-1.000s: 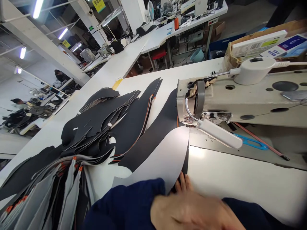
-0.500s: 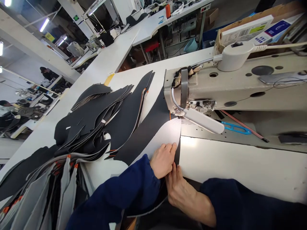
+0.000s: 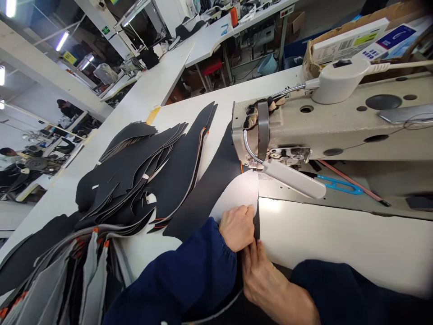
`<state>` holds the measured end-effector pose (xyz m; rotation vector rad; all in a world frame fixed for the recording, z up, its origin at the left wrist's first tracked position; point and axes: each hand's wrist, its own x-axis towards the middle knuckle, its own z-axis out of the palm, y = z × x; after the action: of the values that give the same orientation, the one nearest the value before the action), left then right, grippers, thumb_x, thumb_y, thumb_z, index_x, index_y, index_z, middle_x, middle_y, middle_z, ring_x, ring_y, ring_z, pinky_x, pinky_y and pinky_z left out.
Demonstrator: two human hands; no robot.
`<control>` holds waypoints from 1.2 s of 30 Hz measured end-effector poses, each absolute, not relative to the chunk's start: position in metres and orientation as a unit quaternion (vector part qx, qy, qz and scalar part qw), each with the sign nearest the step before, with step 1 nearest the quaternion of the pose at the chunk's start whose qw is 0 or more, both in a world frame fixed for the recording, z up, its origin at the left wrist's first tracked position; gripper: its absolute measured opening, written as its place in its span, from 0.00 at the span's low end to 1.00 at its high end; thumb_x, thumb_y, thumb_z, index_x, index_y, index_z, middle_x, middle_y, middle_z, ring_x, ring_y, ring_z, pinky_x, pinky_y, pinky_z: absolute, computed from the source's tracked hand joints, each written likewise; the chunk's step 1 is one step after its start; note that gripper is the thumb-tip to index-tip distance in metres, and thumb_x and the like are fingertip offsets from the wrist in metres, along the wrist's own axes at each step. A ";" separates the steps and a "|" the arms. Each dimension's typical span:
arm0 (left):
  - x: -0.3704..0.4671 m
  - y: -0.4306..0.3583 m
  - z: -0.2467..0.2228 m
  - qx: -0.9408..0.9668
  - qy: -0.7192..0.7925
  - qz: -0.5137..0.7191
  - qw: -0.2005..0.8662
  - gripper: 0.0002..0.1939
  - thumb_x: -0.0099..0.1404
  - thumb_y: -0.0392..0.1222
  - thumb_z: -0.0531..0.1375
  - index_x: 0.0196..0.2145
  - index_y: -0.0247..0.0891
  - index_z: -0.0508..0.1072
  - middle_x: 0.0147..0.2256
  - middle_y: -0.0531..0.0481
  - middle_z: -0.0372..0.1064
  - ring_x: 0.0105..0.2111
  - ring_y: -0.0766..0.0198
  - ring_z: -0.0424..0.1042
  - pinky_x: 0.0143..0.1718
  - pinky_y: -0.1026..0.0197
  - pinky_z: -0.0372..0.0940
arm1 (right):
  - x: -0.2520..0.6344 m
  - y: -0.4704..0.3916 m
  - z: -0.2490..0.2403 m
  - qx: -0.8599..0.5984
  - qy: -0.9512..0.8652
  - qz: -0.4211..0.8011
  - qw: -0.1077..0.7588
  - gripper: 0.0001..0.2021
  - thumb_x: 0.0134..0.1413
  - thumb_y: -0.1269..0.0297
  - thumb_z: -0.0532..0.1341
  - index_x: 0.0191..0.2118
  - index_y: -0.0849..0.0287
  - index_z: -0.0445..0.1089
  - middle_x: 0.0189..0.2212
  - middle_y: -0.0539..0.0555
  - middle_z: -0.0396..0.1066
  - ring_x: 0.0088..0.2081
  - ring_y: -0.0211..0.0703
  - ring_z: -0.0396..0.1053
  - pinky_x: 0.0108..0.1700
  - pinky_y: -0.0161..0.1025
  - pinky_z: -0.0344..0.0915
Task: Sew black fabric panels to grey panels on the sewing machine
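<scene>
Left hand [image 3: 237,227]: fingers curled, pressing flat on grey fabric piece [image 3: 238,194] just before the sewing machine [image 3: 324,122]. Right hand [image 3: 267,280]: fingers extended, tips on the piece's near edge at the table [image 3: 338,239] front. Black cut pieces [image 3: 142,167] stacked left. Box labels [image 3: 352,40] too blurred to read.
</scene>
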<state>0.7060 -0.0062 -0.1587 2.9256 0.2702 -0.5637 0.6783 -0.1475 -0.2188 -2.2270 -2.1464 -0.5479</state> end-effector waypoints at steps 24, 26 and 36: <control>0.775 0.012 -0.164 0.989 0.062 -0.122 0.053 0.15 0.63 0.34 0.51 0.46 0.28 0.68 0.42 0.38 0.69 0.40 0.53 0.71 0.35 0.55 0.68 | 0.758 -0.106 -0.192 -0.724 -0.683 -0.086 -0.033 0.06 0.44 0.72 0.64 0.32 0.66 0.77 0.30 0.67 0.74 0.36 0.58 0.70 0.39 0.57 0.63; 0.782 0.013 -0.162 0.989 0.059 -0.125 0.054 0.15 0.61 0.34 0.52 0.46 0.29 0.68 0.43 0.38 0.68 0.41 0.53 0.70 0.37 0.54 0.68 | 0.766 -0.102 -0.196 -0.728 -0.680 -0.080 -0.039 0.07 0.44 0.75 0.63 0.32 0.66 0.76 0.28 0.66 0.73 0.35 0.57 0.70 0.38 0.56 0.64; 0.719 0.042 -0.131 0.973 -0.019 -0.211 0.088 0.26 0.60 0.32 0.52 0.56 0.42 0.60 0.43 0.45 0.62 0.41 0.55 0.65 0.40 0.55 0.67 | 0.742 -0.104 -0.208 -0.735 -0.653 -0.182 0.018 0.21 0.46 0.70 0.58 0.45 0.81 0.71 0.44 0.79 0.70 0.46 0.65 0.70 0.50 0.62 0.62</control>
<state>0.7193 0.0416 -0.1311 2.8972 -0.0576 -0.6278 0.7416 -0.1042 -0.2084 -2.2818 -2.0289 -0.5655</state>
